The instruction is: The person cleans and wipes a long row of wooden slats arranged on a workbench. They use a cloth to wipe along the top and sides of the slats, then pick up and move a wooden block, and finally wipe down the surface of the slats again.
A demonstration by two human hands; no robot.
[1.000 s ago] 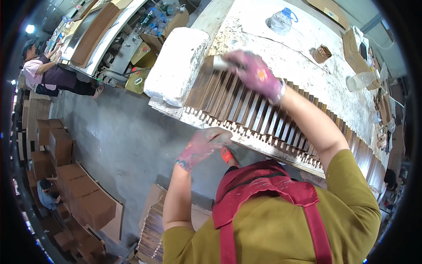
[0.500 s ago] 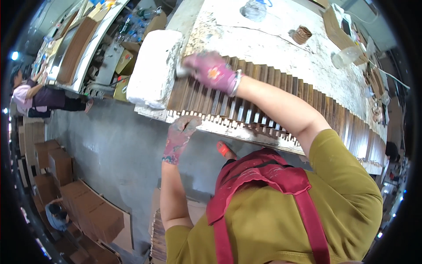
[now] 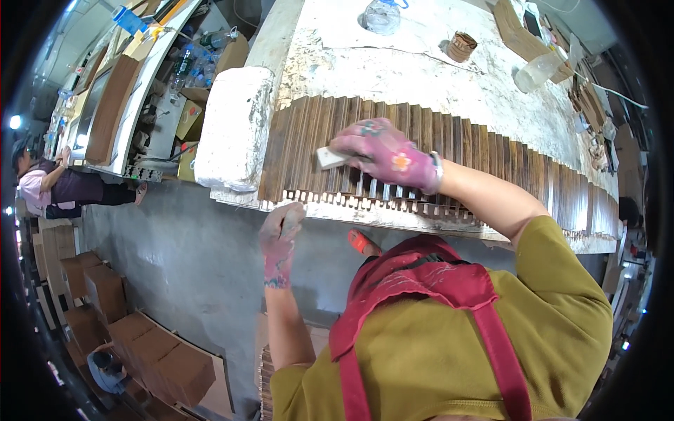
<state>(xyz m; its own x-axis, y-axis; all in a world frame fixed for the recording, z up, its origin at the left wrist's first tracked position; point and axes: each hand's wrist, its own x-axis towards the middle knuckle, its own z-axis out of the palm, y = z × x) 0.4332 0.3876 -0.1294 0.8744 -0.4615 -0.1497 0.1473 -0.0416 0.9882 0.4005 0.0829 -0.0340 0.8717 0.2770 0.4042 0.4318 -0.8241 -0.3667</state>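
A long row of dark brown wooden strips [image 3: 286,144] stands side by side along the front of the white table, with pale tenon-like ends toward me. My right hand [image 3: 397,158], in a pink flowered glove, is closed around a small white block [image 3: 331,158]. That block rests on top of the strips, left of the row's middle. My left hand [image 3: 281,228], in a similar soiled glove, is at the table's front edge, by the pale ends near the row's left end. Its fingers are curled together, and whatever they may hold is hidden.
A thick white wrapped block [image 3: 235,130] lies left of the row. Farther back on the table [image 3: 372,70] are a clear jug [image 3: 382,17], a brown cup [image 3: 461,47] and a clear bottle [image 3: 533,72]. Two people work at the left, near shelves and cardboard boxes [image 3: 165,365].
My right hand has moved right and nearer to me along the strips with the white block. My left hand has shifted slightly left and toward me. The view has shifted a little.
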